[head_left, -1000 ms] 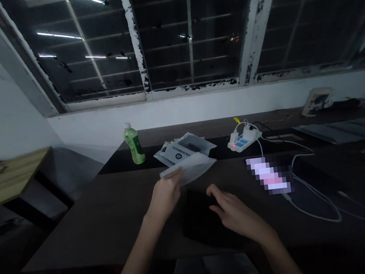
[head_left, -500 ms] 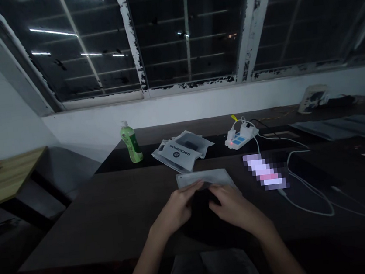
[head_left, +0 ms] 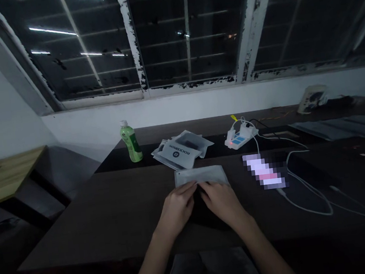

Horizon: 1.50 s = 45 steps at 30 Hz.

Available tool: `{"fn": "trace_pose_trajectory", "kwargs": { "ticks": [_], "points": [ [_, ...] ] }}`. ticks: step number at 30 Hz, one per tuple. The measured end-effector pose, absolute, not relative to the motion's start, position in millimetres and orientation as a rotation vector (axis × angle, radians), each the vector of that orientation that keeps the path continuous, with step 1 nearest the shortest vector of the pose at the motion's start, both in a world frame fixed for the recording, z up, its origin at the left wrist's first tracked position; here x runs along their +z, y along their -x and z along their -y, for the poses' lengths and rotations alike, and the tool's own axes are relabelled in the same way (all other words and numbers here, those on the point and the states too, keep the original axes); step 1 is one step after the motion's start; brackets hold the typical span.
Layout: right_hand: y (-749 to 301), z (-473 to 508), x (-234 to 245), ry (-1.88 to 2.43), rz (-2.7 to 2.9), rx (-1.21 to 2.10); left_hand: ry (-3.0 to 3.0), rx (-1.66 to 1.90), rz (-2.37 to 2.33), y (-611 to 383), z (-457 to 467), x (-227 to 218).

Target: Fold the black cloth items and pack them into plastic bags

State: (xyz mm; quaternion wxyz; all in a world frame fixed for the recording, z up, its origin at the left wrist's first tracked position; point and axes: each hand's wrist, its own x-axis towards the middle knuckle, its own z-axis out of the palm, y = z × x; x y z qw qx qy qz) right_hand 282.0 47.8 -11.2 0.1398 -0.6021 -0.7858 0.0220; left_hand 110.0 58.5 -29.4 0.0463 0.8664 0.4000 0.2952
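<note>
A frosted plastic bag [head_left: 201, 174] lies flat on the dark table, its far part showing beyond my fingers. My left hand [head_left: 177, 205] is closed at the bag's near edge, fingers bent together. From the other side, my right hand [head_left: 221, 200] pinches the same edge, its fingertips almost meeting those of the left. Between and below my hands is a black, soft-looking item [head_left: 206, 218]. Its outline merges with the dark tabletop, and I cannot make out its kind. My fingertips are partly hidden.
Several printed plastic bags [head_left: 181, 152] lie in a loose pile beyond my hands. A green bottle [head_left: 131, 143] stands left of them. To the right are a power strip [head_left: 240, 138] with plugs, a blurred-out phone [head_left: 265, 172] and white cables [head_left: 312, 208].
My right hand has moved left, so both hands are closer together. The bag under them has shifted slightly left and away from me.
</note>
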Motion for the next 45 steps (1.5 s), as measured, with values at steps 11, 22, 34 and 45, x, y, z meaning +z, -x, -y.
{"fn": "trace_pose_trajectory", "kwargs": {
  "ticks": [11, 22, 34, 45],
  "points": [
    [-301, -8, -20, 1.240, 2.103, -0.007, -2.724, 0.893, -1.405, -118, -49, -46],
    [-291, -26, -52, 1.370, 2.298, -0.064, -2.647, 0.806, -1.337, -115, -53, -41],
    [-324, -5, -21, 1.358, 2.270, 0.097, -2.628, 0.418, -1.206, -86, -27, -26],
    [-313, -31, -34, 1.304, 2.559, -0.093, -2.924, 0.553, -1.275, -95, -35, -41]
  ]
}}
